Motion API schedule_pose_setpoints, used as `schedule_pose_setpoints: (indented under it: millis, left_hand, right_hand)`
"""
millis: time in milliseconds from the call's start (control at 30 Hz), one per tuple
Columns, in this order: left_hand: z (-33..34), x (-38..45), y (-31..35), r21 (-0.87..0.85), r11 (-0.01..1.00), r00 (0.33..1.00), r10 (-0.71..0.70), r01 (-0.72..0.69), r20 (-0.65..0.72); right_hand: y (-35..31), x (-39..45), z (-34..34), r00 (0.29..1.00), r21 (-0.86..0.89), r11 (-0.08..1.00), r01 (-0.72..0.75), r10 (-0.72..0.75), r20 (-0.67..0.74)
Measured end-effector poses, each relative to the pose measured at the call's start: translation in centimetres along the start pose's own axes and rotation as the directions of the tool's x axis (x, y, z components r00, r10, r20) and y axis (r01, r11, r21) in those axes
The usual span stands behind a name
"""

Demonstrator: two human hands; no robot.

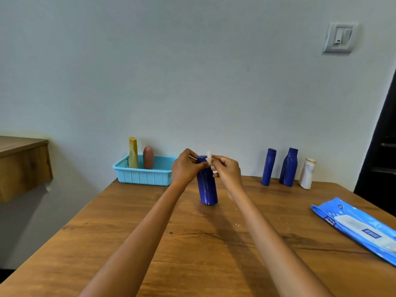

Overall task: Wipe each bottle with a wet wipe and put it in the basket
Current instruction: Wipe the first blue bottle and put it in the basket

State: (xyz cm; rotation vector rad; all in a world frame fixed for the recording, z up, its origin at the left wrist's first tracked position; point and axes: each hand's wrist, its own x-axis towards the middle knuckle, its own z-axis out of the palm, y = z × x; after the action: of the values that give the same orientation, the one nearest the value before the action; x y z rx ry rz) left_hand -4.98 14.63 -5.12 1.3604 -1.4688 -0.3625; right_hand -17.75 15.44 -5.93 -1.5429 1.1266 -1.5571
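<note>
We see the blue bottle upright mid-worktop, streaked white; left hand grips its neck, right hand fingers pinching the wipe.

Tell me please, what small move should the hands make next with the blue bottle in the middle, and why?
Probably draw the wet wipe down the side of the blue bottle. The left hand holds the bottle near its top, the right hand pinches the wipe at its rim, and pale streaks still show on its lower body, so it seems not ready for the basket.
</note>
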Motion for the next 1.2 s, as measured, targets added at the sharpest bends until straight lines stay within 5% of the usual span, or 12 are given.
schedule_pose_setpoints:
  millis: [100,233,300,433,533,700,933,1100,1200]
  left_hand:
    - [0.2,0.0,0.0,-0.006,1.0,1.0,-0.003,0.003,-0.007]
    - [-0.2,0.1,-0.2,0.108,0.994,0.999,0.031,-0.034,0.035]
    - [-0.3,0.2,-0.1,0.147,0.988,0.998,0.038,-0.046,0.051]
    - [-0.7,0.4,0.1,0.183,0.982,0.998,0.04,-0.049,0.057]
    - [-1.2,0.8,0.2,0.176,0.983,0.995,0.04,-0.056,0.091]
    - [-1.9,0.8,0.2,-0.175,0.982,0.965,-0.02,0.067,0.262]
    - [-1.9,1.0,0.0,-0.132,0.991,0.962,0.005,0.033,0.274]
    - [-1.2,0.9,0.0,-0.089,0.996,0.989,-0.006,0.02,0.15]
    - [-1.2,0.5,0.2,-0.003,1.0,0.999,-0.011,0.011,0.051]
  right_hand:
    - [0.6,0.0,-0.5,0.999,-0.06,0.998,-0.033,0.034,0.02]
    - [1.8,0.3,-1.5,0.941,-0.405,0.905,-0.133,0.244,0.235]
    - [2.3,0.5,-1.6,0.952,-0.478,0.87,-0.118,0.236,0.194]
    - [0.4,1.0,-1.3,0.999,-0.207,0.978,-0.032,0.029,-0.02]
    - [-0.7,1.1,-0.8,0.999,-0.061,0.997,-0.036,0.034,-0.022]
    - [0.2,0.5,0.2,0.988,-0.104,0.986,-0.129,0.137,0.07]
    - [0.6,0.1,-1.3,0.946,-0.383,0.9,-0.207,0.283,0.155]
    - [-1.5,0.5,-0.1,0.992,-0.011,0.993,-0.119,0.12,0.046]
    - [-2.1,0.1,0.9,0.998,-0.017,0.998,-0.063,0.063,0.03]
